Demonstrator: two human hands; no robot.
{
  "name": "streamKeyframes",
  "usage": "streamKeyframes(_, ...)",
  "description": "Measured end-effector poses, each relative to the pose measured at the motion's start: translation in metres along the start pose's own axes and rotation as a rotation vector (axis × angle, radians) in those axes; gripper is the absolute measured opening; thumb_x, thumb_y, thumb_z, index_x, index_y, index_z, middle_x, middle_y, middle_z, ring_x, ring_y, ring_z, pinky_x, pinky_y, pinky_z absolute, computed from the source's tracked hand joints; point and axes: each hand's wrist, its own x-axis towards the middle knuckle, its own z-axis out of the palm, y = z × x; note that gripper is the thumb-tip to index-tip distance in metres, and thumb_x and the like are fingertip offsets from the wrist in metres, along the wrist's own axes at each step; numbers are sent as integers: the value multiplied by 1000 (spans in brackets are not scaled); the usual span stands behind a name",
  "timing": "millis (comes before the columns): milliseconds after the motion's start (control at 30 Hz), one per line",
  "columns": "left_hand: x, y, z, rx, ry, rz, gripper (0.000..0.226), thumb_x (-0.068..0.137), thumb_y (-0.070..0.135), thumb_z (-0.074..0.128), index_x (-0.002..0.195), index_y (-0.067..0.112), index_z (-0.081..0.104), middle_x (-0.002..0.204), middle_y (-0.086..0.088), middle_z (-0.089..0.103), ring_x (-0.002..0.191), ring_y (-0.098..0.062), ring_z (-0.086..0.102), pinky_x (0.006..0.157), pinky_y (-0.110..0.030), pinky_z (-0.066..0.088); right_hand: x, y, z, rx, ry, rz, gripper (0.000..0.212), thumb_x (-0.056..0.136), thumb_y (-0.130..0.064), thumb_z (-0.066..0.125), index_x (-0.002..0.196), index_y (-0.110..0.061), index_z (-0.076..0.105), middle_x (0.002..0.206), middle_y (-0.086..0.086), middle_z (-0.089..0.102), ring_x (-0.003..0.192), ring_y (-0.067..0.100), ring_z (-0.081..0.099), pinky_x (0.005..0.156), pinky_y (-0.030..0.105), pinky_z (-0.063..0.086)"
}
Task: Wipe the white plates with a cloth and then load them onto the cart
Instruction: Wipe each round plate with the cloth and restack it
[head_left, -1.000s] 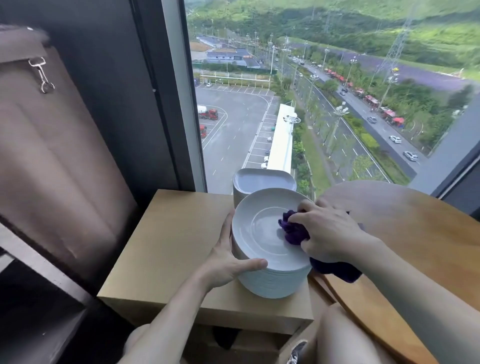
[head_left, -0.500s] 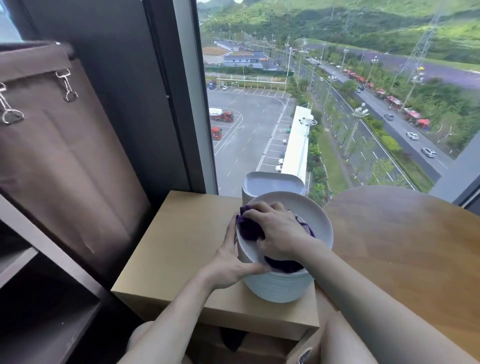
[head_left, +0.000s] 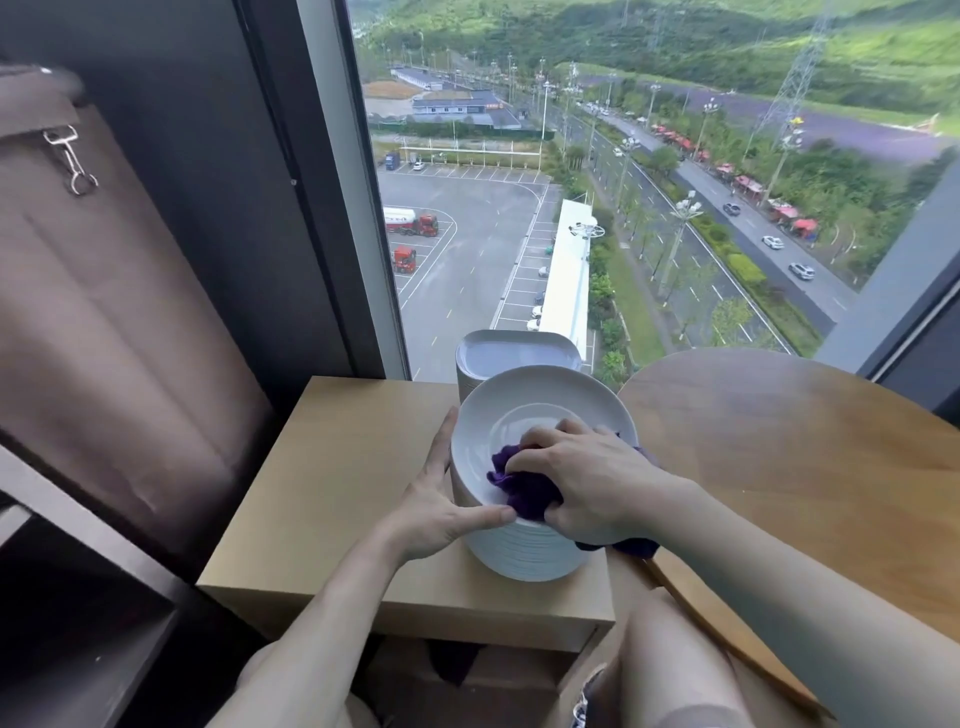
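The top plate (head_left: 540, 408) sits on a stack of round white plates (head_left: 524, 556) on a small wooden table (head_left: 337, 493). The right hand (head_left: 597, 483) grips a purple cloth (head_left: 519, 486) bunched against the plate's inside. The left hand (head_left: 436, 514) braces the stack's left rim with straight fingers. Square plates (head_left: 514, 348) are stacked just behind, and a round table (head_left: 805, 441) stands to the right.

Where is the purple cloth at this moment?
In the head view, low centre, the purple cloth lies bunched on the top plate of the stack, under the right hand, beside the left hand.
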Motion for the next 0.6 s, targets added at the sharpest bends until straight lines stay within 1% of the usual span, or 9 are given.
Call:
streamKeyframes(33, -1, 2, 0, 4, -2, -1, 136, 51, 57, 101, 145, 78, 5, 153, 40, 33, 142, 13, 31, 120, -43, 39, -2, 2, 0, -17, 15, 22, 53, 88, -42, 55, 140, -45, 49, 137, -15, 45, 123, 20, 39, 91, 39, 34)
streamKeyframes(67, -1, 3, 0, 5, -4, -4, 136, 51, 57, 101, 146, 77, 6, 154, 37, 32, 142, 14, 30, 121, -44, 38, -4, 5, -1, -37, 24, 53, 53, 87, -43, 54, 140, -44, 48, 137, -13, 45, 122, 21, 39, 92, 40, 36)
streamKeyframes(100, -2, 3, 0, 1, -4, -5, 136, 51, 57, 101, 146, 77, 6, 153, 39, 33, 140, 17, 29, 121, -44, 38, -6, 9, -2, -55, 31, 90, 54, 86, -43, 53, 140, -43, 46, 137, -11, 45, 121, 23, 40, 94, 41, 37)
streamKeyframes(233, -2, 1, 0, -11, -26, -8, 137, 54, 53, 101, 152, 69, 6, 129, 63, 33, 124, 36, 29, 123, -44, 36, -6, 32, -12, -92, 59, 278, 57, 84, -46, 49, 140, -37, 44, 129, 1, 45, 115, 27, 40, 93, 45, 38)
streamKeyframes(300, -2, 2, 0, -8, -34, -18, 137, 56, 51, 101, 153, 67, 6, 123, 67, 32, 120, 39, 28, 123, -43, 35, 2, 39, -15, -101, 75, 334, 58, 83, -47, 51, 140, -35, 45, 128, 4, 44, 115, 29, 40, 93, 46, 38)
streamKeyframes(400, -1, 1, -1, -13, -37, -29, 134, 60, 43, 101, 154, 66, 8, 123, 66, 34, 121, 38, 30, 123, -42, 34, 21, 37, -11, -144, 136, 347, 55, 81, -47, 54, 134, -31, 50, 126, 5, 43, 115, 30, 41, 95, 47, 36)
streamKeyframes(467, -1, -1, -1, -27, -34, -30, 134, 64, 36, 101, 157, 61, 7, 121, 65, 37, 119, 38, 32, 123, -41, 35, 33, 35, -7, -132, 173, 349, 53, 80, -47, 53, 130, -30, 52, 126, 5, 42, 116, 31, 40, 96, 48, 36)
streamKeyframes(533, 0, -2, -1, -53, -31, -33, 134, 66, 31, 100, 159, 56, 6, 120, 65, 39, 118, 38, 34, 123, -39, 35, 44, 32, -4, -99, 197, 335, 53, 79, -47, 52, 129, -29, 51, 128, 5, 42, 118, 32, 40, 96, 49, 36)
streamKeyframes(600, 1, -3, 0, -70, -32, -30, 136, 66, 30, 100, 160, 54, 5, 122, 63, 39, 120, 36, 34, 121, -36, 37, 54, 27, -2, -81, 219, 305, 55, 80, -45, 52, 132, -30, 48, 134, 4, 44, 120, 33, 39, 97, 50, 36)
